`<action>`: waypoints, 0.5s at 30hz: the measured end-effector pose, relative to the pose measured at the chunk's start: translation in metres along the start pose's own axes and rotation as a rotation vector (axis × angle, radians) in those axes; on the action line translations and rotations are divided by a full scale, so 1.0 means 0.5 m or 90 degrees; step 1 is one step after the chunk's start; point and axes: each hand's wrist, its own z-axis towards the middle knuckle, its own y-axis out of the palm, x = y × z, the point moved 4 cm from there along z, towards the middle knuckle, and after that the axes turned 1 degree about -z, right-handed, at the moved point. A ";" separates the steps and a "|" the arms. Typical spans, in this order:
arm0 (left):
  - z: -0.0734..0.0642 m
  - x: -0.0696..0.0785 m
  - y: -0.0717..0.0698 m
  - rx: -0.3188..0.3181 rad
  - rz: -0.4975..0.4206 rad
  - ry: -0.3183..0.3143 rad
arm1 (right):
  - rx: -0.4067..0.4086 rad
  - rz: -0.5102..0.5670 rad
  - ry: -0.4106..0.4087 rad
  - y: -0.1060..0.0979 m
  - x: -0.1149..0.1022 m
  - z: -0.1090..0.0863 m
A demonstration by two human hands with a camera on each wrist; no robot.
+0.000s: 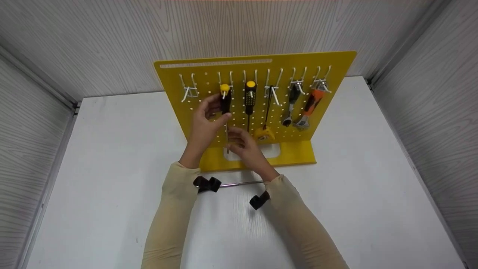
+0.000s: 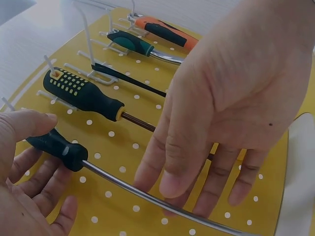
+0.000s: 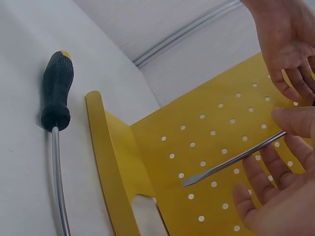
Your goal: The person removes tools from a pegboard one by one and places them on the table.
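Observation:
My left hand (image 1: 203,125) holds the black handle of a screwdriver (image 1: 225,105) at the yellow pegboard (image 1: 295,147). A white peg pokes out through the handle's yellow end. Lower down, my right hand (image 1: 249,148) has that screwdriver's steel shaft (image 2: 123,184) between thumb and fingers. The flat tip (image 3: 194,179) shows free in the right wrist view. Just to the right hangs a second screwdriver (image 2: 81,93) with yellow dots on its handle. Another black-handled screwdriver (image 3: 58,86) lies on the white table before the board, partly hidden by my left wrist in the head view.
Farther right on the board hang a yellow tape measure (image 1: 264,134), a green-handled ratchet wrench (image 1: 293,99) and an orange-handled adjustable wrench (image 1: 313,102). A bare double hook (image 1: 189,91) is at the left end. Wood-grain panels (image 1: 93,41) enclose the table.

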 end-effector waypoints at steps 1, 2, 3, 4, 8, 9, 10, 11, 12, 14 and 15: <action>-0.001 0.000 -0.001 0.000 0.000 -0.001 | -0.001 0.002 0.002 0.001 0.001 -0.001; -0.001 0.000 -0.001 0.000 0.001 0.000 | -0.002 0.003 0.004 0.002 0.002 -0.003; -0.002 0.000 -0.002 0.001 0.001 0.000 | -0.005 0.005 0.009 0.004 0.004 -0.004; -0.003 0.000 -0.002 0.001 0.001 0.001 | -0.006 0.008 0.013 0.005 0.005 -0.006; -0.005 0.003 -0.003 -0.001 -0.002 0.003 | -0.012 0.009 0.023 0.009 0.012 -0.014; -0.005 0.004 -0.003 -0.001 -0.005 0.003 | -0.014 0.008 0.025 0.010 0.014 -0.017; -0.005 0.004 -0.003 0.000 -0.008 0.002 | -0.017 0.010 0.027 0.011 0.016 -0.020; -0.004 0.005 -0.003 0.000 -0.010 0.002 | -0.021 0.011 0.029 0.011 0.018 -0.023; -0.004 0.005 -0.003 -0.001 -0.012 0.001 | -0.024 0.012 0.034 0.012 0.021 -0.027; -0.003 0.007 -0.003 -0.001 -0.016 0.001 | -0.029 0.012 0.046 0.012 0.027 -0.033; -0.003 0.007 -0.003 -0.002 -0.016 0.000 | -0.030 0.007 0.050 0.012 0.030 -0.036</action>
